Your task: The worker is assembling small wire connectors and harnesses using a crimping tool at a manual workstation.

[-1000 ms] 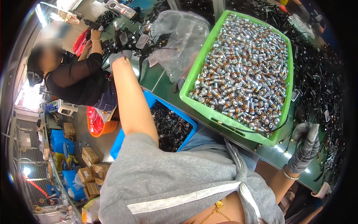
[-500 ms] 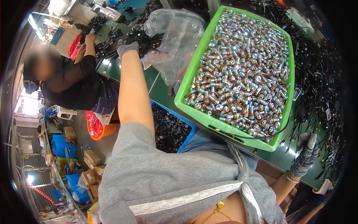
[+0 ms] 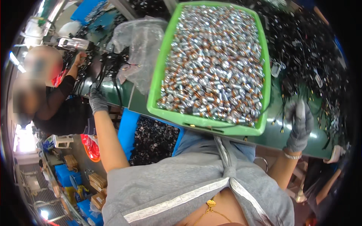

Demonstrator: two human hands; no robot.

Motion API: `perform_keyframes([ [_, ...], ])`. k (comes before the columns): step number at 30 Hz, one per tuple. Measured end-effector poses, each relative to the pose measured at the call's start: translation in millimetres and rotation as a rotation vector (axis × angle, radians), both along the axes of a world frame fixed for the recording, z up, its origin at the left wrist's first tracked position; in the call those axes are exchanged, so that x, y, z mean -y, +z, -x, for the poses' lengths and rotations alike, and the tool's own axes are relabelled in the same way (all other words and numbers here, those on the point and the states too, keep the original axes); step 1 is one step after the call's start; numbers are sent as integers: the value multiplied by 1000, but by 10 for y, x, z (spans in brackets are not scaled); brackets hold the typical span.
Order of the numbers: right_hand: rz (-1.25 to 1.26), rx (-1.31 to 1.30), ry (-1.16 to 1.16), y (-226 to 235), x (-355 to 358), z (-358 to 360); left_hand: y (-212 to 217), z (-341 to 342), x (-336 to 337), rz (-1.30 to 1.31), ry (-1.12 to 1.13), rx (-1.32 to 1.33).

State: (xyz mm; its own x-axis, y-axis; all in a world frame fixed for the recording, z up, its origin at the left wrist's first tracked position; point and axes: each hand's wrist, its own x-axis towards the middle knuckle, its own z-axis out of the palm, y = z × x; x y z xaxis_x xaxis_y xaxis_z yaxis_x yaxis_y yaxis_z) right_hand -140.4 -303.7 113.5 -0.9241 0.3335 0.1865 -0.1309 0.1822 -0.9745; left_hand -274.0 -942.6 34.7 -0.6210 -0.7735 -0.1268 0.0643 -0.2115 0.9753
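Note:
My left hand [image 3: 98, 101], in a grey glove, is stretched out to the near edge of the green table [image 3: 137, 98] on the left. Its fingers are closed around black cables [image 3: 113, 69] that trail up toward a crumpled clear plastic bag [image 3: 139, 43]. My right hand [image 3: 299, 125], also in a grey glove, rests on the table at the right among a heap of black cables [image 3: 309, 52]. Its fingers are curled, and I cannot tell whether they hold a cable. Between my hands stands a green tray [image 3: 205, 124] full of small silver and copper cylinders [image 3: 217, 67].
A blue bin [image 3: 128, 128] of small black parts sits under the table by my left arm. A co-worker in a black sleeve [image 3: 62, 94] works at the far left with a metal tool [image 3: 73, 43]. Cardboard boxes [image 3: 96, 184] and blue crates lie on the floor.
My left hand has drawn back from the cable pile by the plastic bag to the table's near edge. My right hand has risen from the table's edge onto the cables at the right.

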Motion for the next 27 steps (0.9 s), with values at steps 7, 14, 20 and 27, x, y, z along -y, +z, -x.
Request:
perform_keyframes([
  [7,-679,-201,321,319,613,559,-295,-380,724,235,-258,322],
  [14,-1017,-243,500,261,842,938,190,-871,18,946,-222,743],
  [20,-1023,-286,599,201,843,1159,703,-765,-776,1093,-227,904],
  [27,-411,-322,444,220,834,786,966,-319,-1507,1047,-381,78],
])
